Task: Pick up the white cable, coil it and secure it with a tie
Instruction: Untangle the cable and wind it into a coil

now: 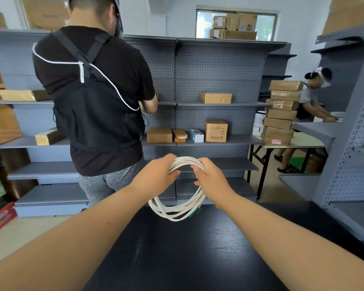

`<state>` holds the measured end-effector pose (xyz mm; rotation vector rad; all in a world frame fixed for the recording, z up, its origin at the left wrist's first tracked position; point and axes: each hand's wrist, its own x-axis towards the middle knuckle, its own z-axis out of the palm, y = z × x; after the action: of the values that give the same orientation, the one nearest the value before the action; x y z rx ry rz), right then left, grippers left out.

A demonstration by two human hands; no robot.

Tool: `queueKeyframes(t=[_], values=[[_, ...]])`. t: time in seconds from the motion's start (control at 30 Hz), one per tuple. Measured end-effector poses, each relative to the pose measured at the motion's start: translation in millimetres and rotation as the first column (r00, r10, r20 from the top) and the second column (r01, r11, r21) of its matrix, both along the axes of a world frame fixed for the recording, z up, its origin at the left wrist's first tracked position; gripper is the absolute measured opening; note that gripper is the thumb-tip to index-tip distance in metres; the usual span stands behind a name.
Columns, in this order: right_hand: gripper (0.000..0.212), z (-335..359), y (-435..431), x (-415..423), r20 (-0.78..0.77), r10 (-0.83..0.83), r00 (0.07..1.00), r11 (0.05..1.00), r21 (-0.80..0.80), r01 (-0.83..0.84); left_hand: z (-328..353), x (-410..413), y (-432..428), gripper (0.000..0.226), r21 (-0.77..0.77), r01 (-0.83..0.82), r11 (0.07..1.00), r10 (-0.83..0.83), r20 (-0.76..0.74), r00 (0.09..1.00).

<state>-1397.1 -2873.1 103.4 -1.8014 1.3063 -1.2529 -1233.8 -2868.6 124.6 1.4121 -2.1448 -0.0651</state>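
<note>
The white cable (178, 208) is wound into a round coil of several loops and hangs in the air above the far edge of the black table (177, 253). My left hand (158, 175) grips the top left of the coil. My right hand (211, 178) is closed on the top right of it, a short gap from the left hand. A small green piece (194, 212) shows at the coil's lower right. No tie is visible.
A person in a black shirt (97, 97) stands close ahead on the left, back turned, at grey pegboard shelves (216, 141) holding cardboard boxes. A stack of parcels (281, 112) sits on a folding table at the right, with another person behind it. More grey shelving (349, 143) flanks the right.
</note>
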Motion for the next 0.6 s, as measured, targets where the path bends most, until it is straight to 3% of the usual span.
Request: queueKeyframes(t=[0.13,0.27,0.4,0.53,0.6], values=[[0.014,-0.4,0.0,-0.1,0.222,-0.063,0.973,0.998,0.022,0.060,-5.2,-0.4,3.9,0.009,-0.059,-0.036,0.998,0.026,-0.161,0.987],[0.013,-2.5,1.3,0.3,0.315,-0.085,0.945,0.992,0.115,0.051,-2.6,-1.3,7.1,0.011,-0.110,-0.076,0.991,0.058,-0.153,0.987],[0.011,-1.4,3.4,-5.6,0.187,-0.044,0.981,0.993,0.117,0.022,4.8,-0.9,6.3,0.013,-0.126,-0.127,0.984,0.133,0.041,0.990],[0.012,1.0,5.1,-6.9,-0.018,0.012,1.000,0.995,0.099,-0.010,15.8,-0.6,6.5,0.009,-0.111,-0.049,0.993,0.082,0.312,0.947],[0.007,0.2,7.2,-2.6,-0.029,0.030,0.999,0.993,0.117,-0.026,20.6,-0.6,7.2,0.009,-0.124,-0.003,0.992,0.053,0.405,0.913]])
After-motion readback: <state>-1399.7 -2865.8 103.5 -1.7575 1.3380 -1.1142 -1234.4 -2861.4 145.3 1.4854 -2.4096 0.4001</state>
